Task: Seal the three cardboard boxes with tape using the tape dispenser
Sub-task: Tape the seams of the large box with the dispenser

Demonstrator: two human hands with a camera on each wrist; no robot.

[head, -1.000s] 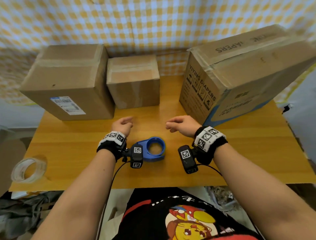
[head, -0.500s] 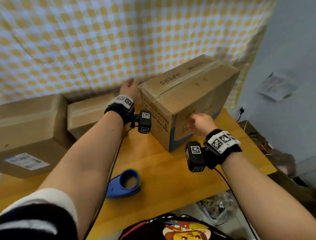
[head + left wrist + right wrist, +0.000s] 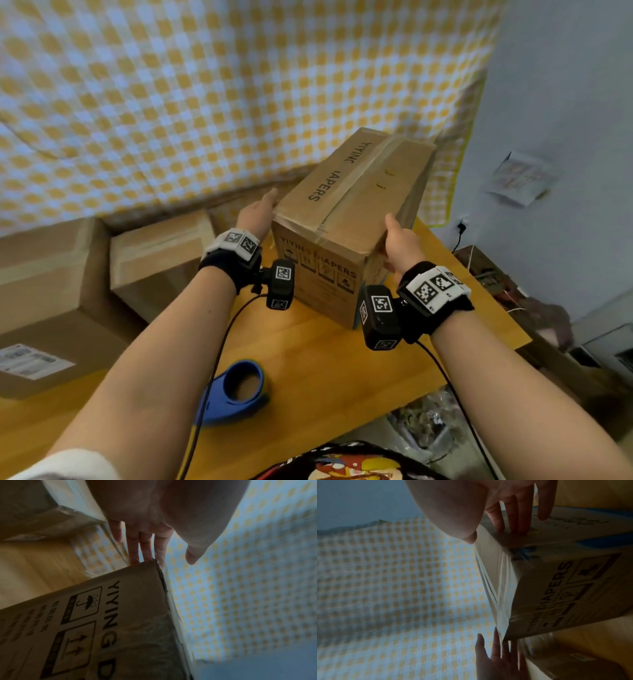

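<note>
The printed diaper box (image 3: 356, 202) stands on the wooden table (image 3: 329, 363) with its short end towards me, and a strip of tape runs along its top seam. My left hand (image 3: 258, 216) lies flat against the box's left side, fingers (image 3: 137, 545) straight past the corner of the box (image 3: 123, 615). My right hand (image 3: 399, 240) presses the right side with straight fingers (image 3: 520, 512), thumb at the top edge of the box (image 3: 565, 582). The blue tape dispenser (image 3: 236, 394) lies on the table near me, below my left forearm, with no hand on it.
A large cardboard box (image 3: 44, 291) with a white label and a smaller box (image 3: 157, 253) stand at the left against the checked cloth backdrop (image 3: 205, 102). The table's right edge is just past the diaper box, with clutter on the floor beyond it.
Both hands rose from the table beside the dispenser to the sides of the diaper box. The box has turned its short end towards me, and the head view swung right.
</note>
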